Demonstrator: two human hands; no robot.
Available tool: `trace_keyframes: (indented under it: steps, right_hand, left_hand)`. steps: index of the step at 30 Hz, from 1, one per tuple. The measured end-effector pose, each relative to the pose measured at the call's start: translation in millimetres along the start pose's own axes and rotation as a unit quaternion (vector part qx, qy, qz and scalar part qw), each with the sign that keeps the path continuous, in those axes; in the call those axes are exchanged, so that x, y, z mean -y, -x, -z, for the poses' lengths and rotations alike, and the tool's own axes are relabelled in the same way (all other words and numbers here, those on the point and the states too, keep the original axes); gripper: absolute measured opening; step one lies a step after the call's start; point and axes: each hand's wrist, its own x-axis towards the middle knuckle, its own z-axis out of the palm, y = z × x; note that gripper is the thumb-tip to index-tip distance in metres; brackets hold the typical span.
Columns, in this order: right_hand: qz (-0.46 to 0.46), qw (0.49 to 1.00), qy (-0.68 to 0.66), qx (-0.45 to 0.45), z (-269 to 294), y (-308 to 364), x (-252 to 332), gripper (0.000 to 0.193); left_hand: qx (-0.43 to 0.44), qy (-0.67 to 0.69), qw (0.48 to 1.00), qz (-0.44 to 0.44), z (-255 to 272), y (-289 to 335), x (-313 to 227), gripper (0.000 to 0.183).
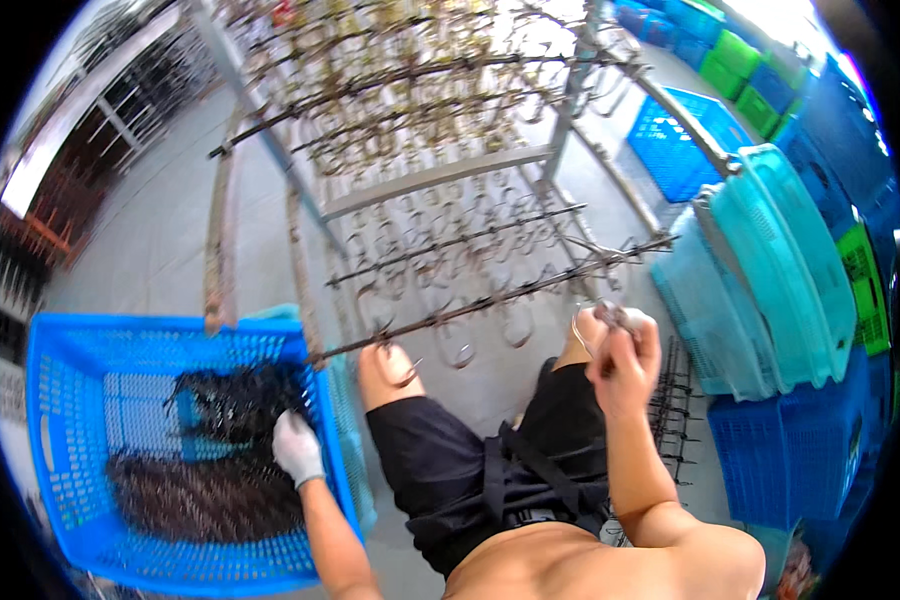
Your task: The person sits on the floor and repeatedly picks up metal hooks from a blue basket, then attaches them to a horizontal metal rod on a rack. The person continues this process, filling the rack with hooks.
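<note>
Over to the right grip [627, 350], all smear at the fingertips: a greyish patch [618, 316] there, and no calling whether that's something held! Across to the left grip [298, 447], finger ends lost against the dark strands [210, 495], too blurred to pick apart singly. Up top, the metal rack [440, 181] runs off past the edge, its upper hangings [400, 90] fuzzy. The right forearm [638, 460] partly covers dark rods [675, 400], and the far-right blue crates [860, 120] sink into the black rim!

A workshop: metal rack [440, 182], stacked crates [795, 450] (mostly blue)
</note>
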Motion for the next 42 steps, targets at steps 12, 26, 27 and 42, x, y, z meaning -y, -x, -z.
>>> trace_keyframes:
  steps: [12,26,27,42]
  right_hand:
    - [-0.167,0.972,0.112,-0.120,-3.0,-54.7,-62.3,0.015]
    - [0.157,0.874,0.440,0.133,-30.1,-6.8,-29.1,0.051]
    - [0.146,0.882,0.350,0.280,-42.8,7.0,-17.5,0.057]
    - [0.029,0.982,0.104,-0.153,65.2,-58.5,1.2,0.010]
  left_hand:
    - [0.032,0.329,0.943,-0.027,21.0,37.2,-6.0,0.027]
    - [0.174,0.494,0.852,-0.006,103.5,89.8,-53.4,0.027]
    - [0.261,0.397,0.870,-0.133,131.3,88.2,-76.6,0.022]
    - [-0.091,0.447,0.882,0.122,-7.2,7.3,-14.5,0.023]
